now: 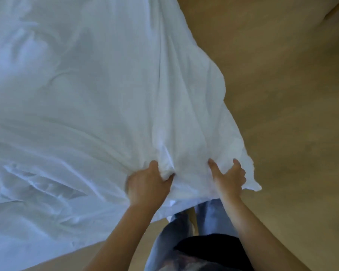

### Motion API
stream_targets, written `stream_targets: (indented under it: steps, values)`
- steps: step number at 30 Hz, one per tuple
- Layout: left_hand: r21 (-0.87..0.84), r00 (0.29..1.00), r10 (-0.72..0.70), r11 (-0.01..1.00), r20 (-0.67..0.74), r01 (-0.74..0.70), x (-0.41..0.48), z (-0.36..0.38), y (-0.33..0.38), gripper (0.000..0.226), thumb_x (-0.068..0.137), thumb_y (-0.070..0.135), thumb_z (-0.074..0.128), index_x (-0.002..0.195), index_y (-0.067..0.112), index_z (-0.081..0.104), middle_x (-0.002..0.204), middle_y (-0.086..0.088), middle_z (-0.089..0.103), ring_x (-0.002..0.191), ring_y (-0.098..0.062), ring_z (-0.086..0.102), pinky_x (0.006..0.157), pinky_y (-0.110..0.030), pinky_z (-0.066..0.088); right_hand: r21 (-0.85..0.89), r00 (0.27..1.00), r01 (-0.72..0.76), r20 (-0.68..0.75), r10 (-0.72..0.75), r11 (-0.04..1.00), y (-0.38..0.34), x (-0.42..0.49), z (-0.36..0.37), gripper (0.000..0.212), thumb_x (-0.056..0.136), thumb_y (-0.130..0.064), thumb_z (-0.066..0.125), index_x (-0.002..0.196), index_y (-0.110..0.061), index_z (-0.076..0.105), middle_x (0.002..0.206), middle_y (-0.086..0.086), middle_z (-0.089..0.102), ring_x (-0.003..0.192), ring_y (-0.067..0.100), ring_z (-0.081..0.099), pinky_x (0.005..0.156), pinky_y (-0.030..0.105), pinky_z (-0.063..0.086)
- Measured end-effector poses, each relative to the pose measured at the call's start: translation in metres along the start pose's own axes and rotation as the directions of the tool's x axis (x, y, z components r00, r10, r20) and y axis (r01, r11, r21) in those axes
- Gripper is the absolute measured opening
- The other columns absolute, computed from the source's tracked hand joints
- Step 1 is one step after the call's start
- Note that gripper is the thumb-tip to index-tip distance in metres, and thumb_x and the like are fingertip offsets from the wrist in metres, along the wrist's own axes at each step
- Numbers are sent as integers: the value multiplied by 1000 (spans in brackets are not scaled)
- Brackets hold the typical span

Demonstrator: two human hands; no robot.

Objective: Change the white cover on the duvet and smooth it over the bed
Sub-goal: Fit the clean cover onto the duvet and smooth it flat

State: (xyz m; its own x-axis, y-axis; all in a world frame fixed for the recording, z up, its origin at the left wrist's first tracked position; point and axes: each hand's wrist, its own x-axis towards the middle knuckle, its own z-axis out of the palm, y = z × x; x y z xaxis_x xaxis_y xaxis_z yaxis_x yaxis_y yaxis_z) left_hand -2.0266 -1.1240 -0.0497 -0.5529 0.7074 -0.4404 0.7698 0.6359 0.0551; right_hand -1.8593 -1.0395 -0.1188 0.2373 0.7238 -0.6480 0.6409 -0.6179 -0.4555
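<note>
1. Floor [282,98]: tan, wood-look, matte. It fills the right side and shows as a strip at bottom left.
2. White cover [82,98]: spread over left and centre, wrinkled, with the heaviest creases at lower left. The bed under it is fully hidden.
3. The cover's right edge runs diagonally from top centre to lower right, over the floor. Near corner is bunched and raised. Can't tell if any of that edge touches the floor.
4. Legs in blue jeans [209,218]: bottom centre, just beside the cover's near edge. Feet are hidden, so floor contact isn't visible.
</note>
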Motion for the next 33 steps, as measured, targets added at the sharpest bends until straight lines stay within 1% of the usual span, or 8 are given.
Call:
stream_targets:
  steps: [4, 9, 16, 20, 23, 25, 28, 33]
  values:
    - [-9, 998, -36, 999, 56, 37, -45, 45, -20, 52, 83, 65, 45, 105, 19, 45, 79, -3, 67, 77, -27, 64, 68, -33, 46, 330, 977, -207, 121, 176, 921, 42, -10, 6, 88, 74, -47, 75, 140, -7, 34, 136, 12, 49, 122, 31, 50, 101, 40, 42]
    - [75, 996, 81, 994, 49, -84, -32, 48, -10, 60, 80, 68, 48, 109, 17, 37, 102, 0, 62, 92, -24, 62, 80, -34, 41, 622, 953, -195, 303, -3, 758, 23, -22, 24, 38, 82, -39, 69, 115, -25, 56, 107, -9, 61, 108, 20, 56, 95, 38, 43]
    - [-379, 993, 112, 917, -46, -121, -1, -30, 16, 110, 57, 74, 61, 141, 39, -1, 137, -2, 24, 121, -31, 42, 89, -42, 40, 816, 946, -170, 292, -140, 552, -16, -34, -17, 15, 72, -10, 68, 83, -20, 68, 77, -4, 73, 75, 15, 70, 63, 26, 56]
    - [-178, 921, 256, 932, -294, -316, 30, -66, 45, 112, 63, 69, 63, 147, 35, -4, 150, -13, 22, 135, -32, 27, 103, -50, 30, 613, 896, -59, 381, -229, 788, 0, -62, -40, 14, 56, -23, 67, 66, -15, 61, 67, 6, 60, 69, 23, 60, 64, 32, 47]
    - [-213, 924, 381, 903, 0, -373, 52, -64, 65, 111, 71, 44, 69, 147, 38, -12, 111, 0, 53, 101, -30, 56, 80, -35, 42, 530, 803, -43, 523, -286, 847, 4, -50, -44, 10, 78, -23, 71, 81, -17, 63, 79, 4, 66, 80, 21, 64, 72, 29, 49]
    - [-44, 872, 419, 906, 253, -422, 59, -45, 77, 100, 79, 35, 64, 149, 37, -8, 94, 1, 57, 95, -30, 61, 74, -28, 39, 586, 876, -136, 448, -179, 799, 2, -26, -38, 14, 88, -26, 63, 93, -16, 56, 84, 4, 58, 84, 21, 58, 73, 26, 46]
    - [147, 809, 396, 855, 434, -497, 60, -22, 83, 79, 86, 33, 52, 150, 37, 5, 125, -6, 55, 116, -26, 53, 87, -31, 40, 703, 964, -238, 258, 71, 670, -13, 16, -33, 58, 84, -44, 65, 130, -19, 40, 113, 4, 53, 99, 18, 55, 78, 27, 46]
    - [315, 632, 108, 795, 768, -519, 82, -36, 89, 50, 80, 39, 59, 128, 25, 53, 126, -3, 58, 114, -24, 55, 92, -33, 45, 358, 965, -141, 257, 48, 923, -47, 66, -19, 107, 66, -67, 68, 149, -33, 9, 151, 6, 20, 139, 31, 20, 110, 45, 27]
